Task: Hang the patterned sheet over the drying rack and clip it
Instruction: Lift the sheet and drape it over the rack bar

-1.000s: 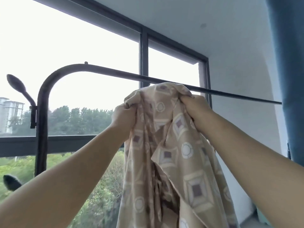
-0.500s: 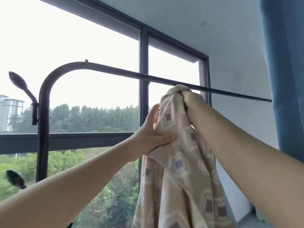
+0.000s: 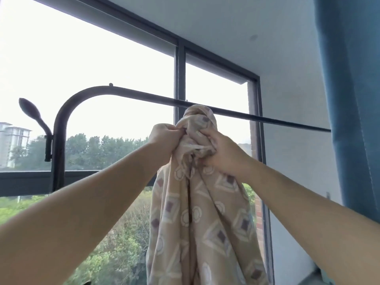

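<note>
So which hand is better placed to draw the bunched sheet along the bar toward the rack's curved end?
Left, probably. The left hand grips the sheet on that side, with bare bar beside it; the right hand holds the bunch on the far side and would cross.

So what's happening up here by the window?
A person is hanging a patterned sheet on a black drying rack in front of the window. The left hand and right hand both grip bunched fabric just below the rack's top bar. The top of the sheet seems to loop over that bar, and the rest hangs straight down, not yet spread out. No clip can be seen. A blue curtain hangs at the right.
</note>
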